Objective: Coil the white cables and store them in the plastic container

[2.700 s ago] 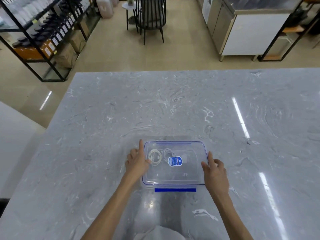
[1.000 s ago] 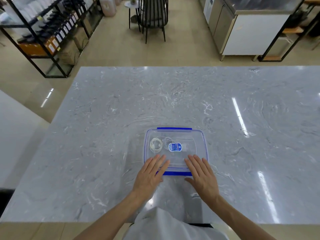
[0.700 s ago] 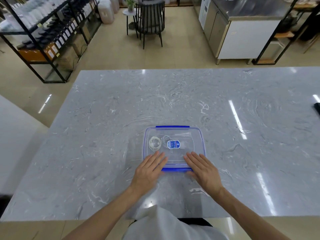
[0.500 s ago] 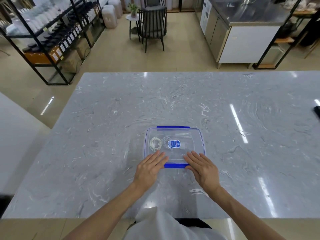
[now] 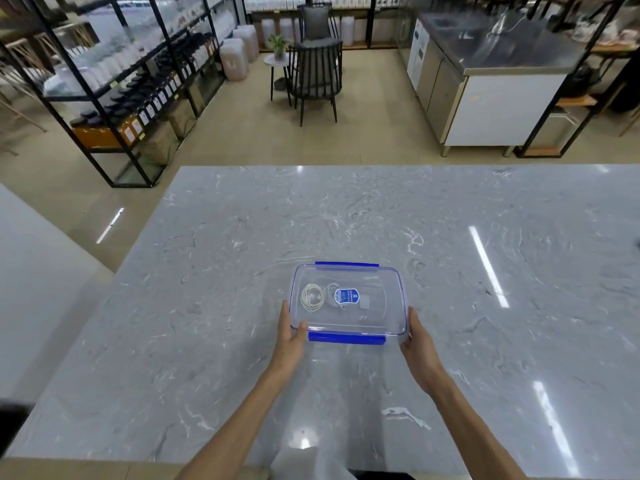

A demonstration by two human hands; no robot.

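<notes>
- Two bare forearms reach forward over the near edge of a grey, white-veined marble tabletop [image 5: 214,323].
- The left hand [image 5: 292,337] grips the near left corner of a clear rectangular plastic container with a blue-trimmed lid [image 5: 403,299]. Its thumb lies on top of the lid and its fingers run up the left side.
- The right hand [image 5: 418,341] clasps the near right corner, with the fingers wrapped against the right wall.
- A blue latch [image 5: 346,338] sits on the container's near edge between the two hands, and a second blue latch [image 5: 347,264] is on the far edge.
- The lid is on. Through it, a coiled white cable [image 5: 311,298] lies in the left half. Just beside it, a second white coil [image 5: 331,292] lies partly under a blue oval label [image 5: 346,296].
- I cannot tell whether the container rests on the marble or is raised off it.
- Past the table stands a black spindle-back chair [image 5: 317,77]. Black metal shelving with bottles [image 5: 131,81] is to the left and a steel-topped counter [image 5: 502,64] to the right.
</notes>
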